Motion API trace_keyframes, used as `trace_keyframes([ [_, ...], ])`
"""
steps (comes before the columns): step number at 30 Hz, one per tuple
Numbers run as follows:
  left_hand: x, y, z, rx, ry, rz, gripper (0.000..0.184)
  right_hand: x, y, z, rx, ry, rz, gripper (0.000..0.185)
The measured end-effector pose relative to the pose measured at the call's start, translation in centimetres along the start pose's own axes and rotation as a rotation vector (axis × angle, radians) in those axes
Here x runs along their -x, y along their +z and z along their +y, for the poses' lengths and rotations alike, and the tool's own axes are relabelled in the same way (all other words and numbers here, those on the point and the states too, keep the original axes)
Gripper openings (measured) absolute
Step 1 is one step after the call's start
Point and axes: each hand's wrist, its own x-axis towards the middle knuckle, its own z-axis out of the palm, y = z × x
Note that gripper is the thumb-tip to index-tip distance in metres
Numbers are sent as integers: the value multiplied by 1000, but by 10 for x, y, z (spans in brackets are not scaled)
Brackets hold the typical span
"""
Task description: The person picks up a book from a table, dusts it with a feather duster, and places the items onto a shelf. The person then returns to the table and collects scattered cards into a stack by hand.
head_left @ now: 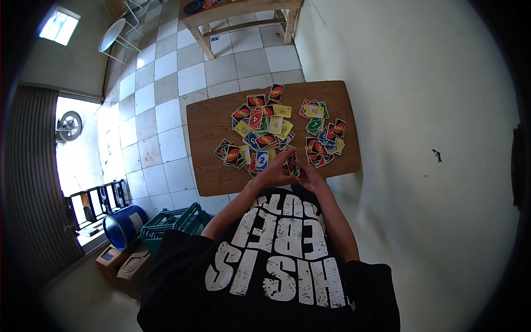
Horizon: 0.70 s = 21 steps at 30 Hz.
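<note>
Both of my hands meet at the near edge of a brown wooden table [213,130]. My left hand [278,170] has its fingers closed round a small bunch of Uno cards [291,164]. Against the other side of those cards, my right hand [310,176] is closed as well. Just beyond my left hand spreads a loose heap of Uno cards [265,124], some face up, some showing their backs. A blue 2 card [262,160] lies close to my left fingers. Right of my hands are more cards [323,146], and a green 7 card [315,126] sits above them.
A pale wall [409,110] runs along the right side. Past the far edge stands another wooden table [243,11]. On the tiled floor at left are a teal crate [171,221], a blue drum [124,226] and a white chair [113,34]. One card [215,39] lies on the floor.
</note>
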Motion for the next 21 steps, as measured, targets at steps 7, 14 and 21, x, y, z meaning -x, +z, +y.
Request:
trace_keyframes([
  [7, 34, -2, -92, -596, -486, 259, 78, -3, -25, 1, 430, -28, 375, 30],
  [14, 22, -3, -89, -720, -554, 238, 84, 25, -39, -9, 369, -80, 386, 29],
  [21, 8, 1, -96, -684, -666, 308, 36, 39, -61, -21, 292, -88, 349, 32],
])
